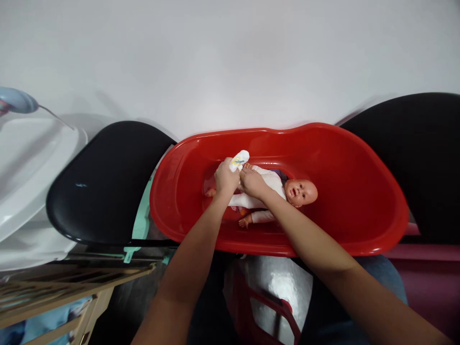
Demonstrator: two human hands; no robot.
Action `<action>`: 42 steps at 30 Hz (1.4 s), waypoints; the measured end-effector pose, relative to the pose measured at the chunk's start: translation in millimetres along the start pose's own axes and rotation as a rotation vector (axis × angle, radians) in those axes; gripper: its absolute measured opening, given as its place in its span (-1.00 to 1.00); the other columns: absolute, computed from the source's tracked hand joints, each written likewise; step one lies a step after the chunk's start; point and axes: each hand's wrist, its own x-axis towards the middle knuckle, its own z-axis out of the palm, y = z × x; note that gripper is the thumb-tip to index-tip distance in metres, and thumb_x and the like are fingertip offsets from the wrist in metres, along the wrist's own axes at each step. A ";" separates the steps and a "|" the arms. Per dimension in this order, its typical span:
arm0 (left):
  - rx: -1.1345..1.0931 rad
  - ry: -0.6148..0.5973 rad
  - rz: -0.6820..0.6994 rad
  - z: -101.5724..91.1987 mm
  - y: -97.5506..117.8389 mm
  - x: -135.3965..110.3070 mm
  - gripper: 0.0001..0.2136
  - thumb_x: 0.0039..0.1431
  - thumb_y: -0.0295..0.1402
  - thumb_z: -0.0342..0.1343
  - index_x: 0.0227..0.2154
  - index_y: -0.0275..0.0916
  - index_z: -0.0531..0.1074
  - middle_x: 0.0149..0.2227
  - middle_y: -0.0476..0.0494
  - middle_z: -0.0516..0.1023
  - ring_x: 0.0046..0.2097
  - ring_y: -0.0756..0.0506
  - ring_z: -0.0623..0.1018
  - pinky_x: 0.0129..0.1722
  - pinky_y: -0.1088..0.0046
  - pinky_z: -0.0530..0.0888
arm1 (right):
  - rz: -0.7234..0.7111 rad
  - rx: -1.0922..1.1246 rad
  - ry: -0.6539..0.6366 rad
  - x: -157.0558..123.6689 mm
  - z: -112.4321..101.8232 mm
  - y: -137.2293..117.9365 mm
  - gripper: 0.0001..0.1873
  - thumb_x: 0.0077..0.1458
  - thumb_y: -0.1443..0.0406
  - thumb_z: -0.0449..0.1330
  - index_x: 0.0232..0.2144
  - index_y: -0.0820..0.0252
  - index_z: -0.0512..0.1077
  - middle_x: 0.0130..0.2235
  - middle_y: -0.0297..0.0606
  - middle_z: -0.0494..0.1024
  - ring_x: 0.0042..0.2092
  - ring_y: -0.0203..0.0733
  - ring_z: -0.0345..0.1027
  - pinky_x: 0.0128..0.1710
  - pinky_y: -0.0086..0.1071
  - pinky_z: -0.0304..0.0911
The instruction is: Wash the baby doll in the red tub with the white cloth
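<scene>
A baby doll [275, 182] in a white long-sleeved outfit lies on its back inside a red plastic baby bath [179, 201], its head to the right. One bare foot [210, 192] shows at the left. My left hand [227, 178] is closed on a small white sock-like cloth piece [239, 160] with yellow and blue print, raised above the doll's lower body. Right beside it, my right hand [252, 182] is closed, fingertips pinched at the lower edge of the cloth. What lies between the fingertips is partly hidden. Dark and coloured cloth shows under the doll.
Black chair seats stand left [108, 182] and right [413, 153] of the bath. A white wall [230, 57] rises behind. At far left are a white basin-like object [36, 158] and a wooden slatted frame [86, 306]. A red metal frame [266, 297] is below the bath.
</scene>
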 end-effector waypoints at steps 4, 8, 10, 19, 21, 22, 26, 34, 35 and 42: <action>0.189 -0.025 -0.056 -9.0 -0.8 0.4 -0.82 0.38 -0.23 0.17 -0.08 -0.16 0.55 -0.14 -0.30 0.69 -0.08 -0.31 0.65 -0.09 0.26 0.45 | -0.025 -0.007 -0.002 -1.1 1.0 1.7 -0.59 0.39 0.11 0.23 0.08 0.34 0.47 0.08 0.07 0.56 0.09 0.06 0.43 0.15 -0.18 0.24; 0.239 -0.020 -0.084 -9.9 -4.0 2.5 -0.68 0.50 -0.13 -0.02 0.00 -0.25 0.48 -0.13 -0.42 0.67 -0.06 -0.35 0.66 -0.09 0.25 0.43 | -0.005 -0.029 0.020 -1.4 -0.4 4.1 -0.61 0.37 0.11 0.25 0.04 0.32 0.46 0.05 0.07 0.55 0.11 0.09 0.40 0.18 -0.16 0.22; 0.195 -0.028 -0.085 -7.2 -5.0 2.9 -0.66 0.54 -0.14 -0.09 0.05 -0.27 0.43 -0.09 -0.44 0.64 -0.05 -0.34 0.65 -0.10 0.26 0.43 | 0.003 -0.048 0.029 -1.4 -0.7 6.0 -0.61 0.36 0.11 0.25 0.03 0.33 0.47 0.07 0.09 0.54 0.13 0.11 0.39 0.19 -0.15 0.22; -0.035 -0.086 -0.052 -3.0 -7.6 4.5 -0.66 0.28 -0.34 0.31 0.06 -0.18 0.39 0.04 -0.30 0.57 0.05 -0.22 0.59 0.00 0.36 0.47 | 0.059 -0.064 0.021 -1.5 3.7 13.4 -0.56 0.33 0.15 0.28 0.09 0.37 0.45 0.17 0.13 0.51 0.22 0.13 0.36 0.24 -0.15 0.22; -0.068 -0.156 -0.111 -7.3 -8.8 4.8 -0.60 0.21 -0.31 0.38 0.05 -0.16 0.40 0.00 -0.26 0.62 -0.02 -0.21 0.62 -0.07 0.36 0.49 | 0.072 -0.074 0.020 -1.5 4.2 12.5 -0.58 0.33 0.15 0.28 0.07 0.37 0.46 0.17 0.15 0.50 0.22 0.14 0.36 0.24 -0.15 0.23; -0.088 -0.189 -0.137 -9.3 -9.3 4.7 -0.58 0.18 -0.30 0.40 0.04 -0.15 0.40 -0.03 -0.23 0.64 -0.06 -0.20 0.63 -0.11 0.37 0.49 | 0.075 -0.077 0.019 -1.5 4.4 12.0 -0.59 0.33 0.15 0.28 0.06 0.38 0.47 0.17 0.16 0.50 0.23 0.15 0.36 0.24 -0.15 0.23; -0.139 -0.206 -0.164 -11.9 -10.2 3.9 -0.68 0.25 -0.30 0.35 0.00 -0.13 0.43 -0.05 -0.22 0.67 -0.10 -0.19 0.65 -0.15 0.36 0.50 | 0.068 -0.060 0.031 -2.1 5.7 10.9 -0.59 0.33 0.16 0.28 0.07 0.38 0.47 0.18 0.16 0.50 0.22 0.14 0.37 0.22 -0.17 0.25; -0.251 -0.128 -0.022 5.1 -17.3 7.8 -0.56 0.39 -0.42 0.14 0.28 -0.20 0.30 0.23 -0.38 0.50 0.20 -0.26 0.54 0.16 0.23 0.47 | 0.135 0.004 0.065 -1.6 1.7 14.3 -0.61 0.36 0.17 0.23 0.10 0.33 0.46 0.12 0.08 0.54 0.12 0.07 0.42 0.14 -0.22 0.29; -0.259 -0.128 -0.001 6.0 -18.8 8.4 -0.54 0.38 -0.46 0.13 0.30 -0.20 0.29 0.25 -0.38 0.47 0.21 -0.26 0.52 0.18 0.22 0.46 | 0.139 0.014 0.066 -1.7 0.6 14.1 -0.61 0.36 0.15 0.23 0.09 0.32 0.46 0.11 0.07 0.54 0.11 0.06 0.42 0.13 -0.23 0.29; -0.176 -0.048 0.128 0.7 -29.3 14.6 -0.61 0.21 -0.63 0.07 0.02 -0.15 0.55 0.10 -0.21 0.50 0.13 -0.16 0.55 0.20 0.32 0.46 | 0.137 0.056 0.060 -4.5 -2.8 10.8 -0.54 0.40 0.12 0.19 0.17 0.32 0.40 0.16 0.10 0.49 0.16 0.05 0.38 0.18 -0.23 0.25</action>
